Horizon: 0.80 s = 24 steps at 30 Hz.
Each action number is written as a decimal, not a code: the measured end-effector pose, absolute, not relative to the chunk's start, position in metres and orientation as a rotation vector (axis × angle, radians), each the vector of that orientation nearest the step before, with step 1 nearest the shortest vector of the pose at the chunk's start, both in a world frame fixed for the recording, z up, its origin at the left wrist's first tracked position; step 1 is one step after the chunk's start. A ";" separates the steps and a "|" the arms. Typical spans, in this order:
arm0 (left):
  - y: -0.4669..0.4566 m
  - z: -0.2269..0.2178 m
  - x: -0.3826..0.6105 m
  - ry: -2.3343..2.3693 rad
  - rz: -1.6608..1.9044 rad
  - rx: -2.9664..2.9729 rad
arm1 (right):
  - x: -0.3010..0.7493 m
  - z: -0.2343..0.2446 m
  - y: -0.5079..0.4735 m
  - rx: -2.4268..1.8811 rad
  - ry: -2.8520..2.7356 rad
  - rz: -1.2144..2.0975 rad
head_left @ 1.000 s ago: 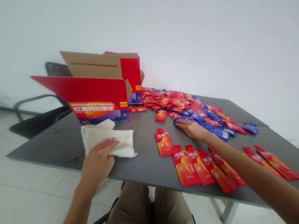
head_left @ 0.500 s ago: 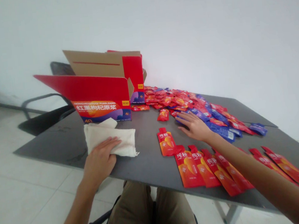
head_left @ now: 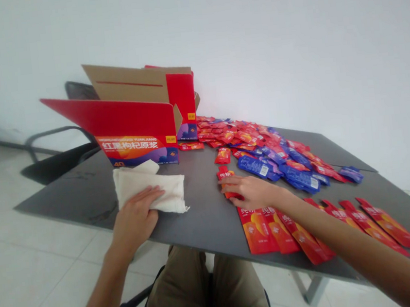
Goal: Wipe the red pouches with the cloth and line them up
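Observation:
My left hand [head_left: 138,216] lies flat with its fingers stretched over a folded white cloth [head_left: 167,194] near the table's front edge. On the other side, my right hand [head_left: 253,190] reaches over a small red pouch [head_left: 226,172] and touches it, fingers apart and thumb at its near end. Part of that pouch is hidden beneath the fingers. Several more red pouches [head_left: 259,231] lie in an overlapping row along the front edge, some of them covered by my right forearm. Just beyond the hand rests a blue pouch [head_left: 254,166].
A heap of red and blue pouches [head_left: 254,136] spreads along the back of the grey table [head_left: 205,226]. Two red cardboard boxes stand at the left, a nearer one [head_left: 134,148] and a farther one [head_left: 184,97], flaps raised. Behind them is a black chair [head_left: 55,159].
My right hand has come off the blue pouch at the heap, moving left and nearer onto the single red pouch. That pouch has shifted slightly away from me. My left hand stays on the cloth.

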State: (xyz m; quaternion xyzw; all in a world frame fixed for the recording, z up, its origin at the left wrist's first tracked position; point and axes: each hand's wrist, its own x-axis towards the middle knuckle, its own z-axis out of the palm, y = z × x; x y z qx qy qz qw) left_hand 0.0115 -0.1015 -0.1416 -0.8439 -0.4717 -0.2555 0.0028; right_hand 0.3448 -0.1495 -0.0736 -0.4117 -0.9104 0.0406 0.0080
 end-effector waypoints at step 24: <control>-0.102 -0.141 0.012 -1.510 -0.786 -2.652 | 0.371 -0.056 -0.151 -1.744 -2.507 -0.276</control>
